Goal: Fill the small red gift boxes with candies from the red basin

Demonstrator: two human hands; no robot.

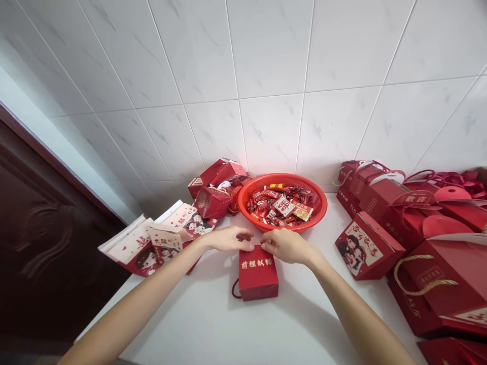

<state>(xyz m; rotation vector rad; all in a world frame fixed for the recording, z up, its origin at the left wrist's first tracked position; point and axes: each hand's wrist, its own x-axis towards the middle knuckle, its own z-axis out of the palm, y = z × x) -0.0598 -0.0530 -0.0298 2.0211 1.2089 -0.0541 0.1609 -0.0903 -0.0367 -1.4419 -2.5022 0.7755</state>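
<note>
A small red gift box (pixel 258 279) with gold characters lies on the white table, a dark red cord loop showing at its left side. My left hand (pixel 230 238) is at the box's far left corner, fingers curled and thumb against the edge. At the far right corner my right hand (pixel 287 246) is closed, its thumb and fingertips pinching the box's far edge. The fingers partly hide that end of the box. Just beyond both hands stands a red plastic basket (pixel 322 208) holding many wrapped sweets (pixel 285 205).
Flat printed gift bags (pixel 133 246) lie to the left. Several red boxes (pixel 215 203) are piled behind them. Along the right stand many red gift boxes (pixel 441 274) with rope handles, one with a cartoon print (pixel 367 248) nearest me. A tiled wall (pixel 274 132) closes the back.
</note>
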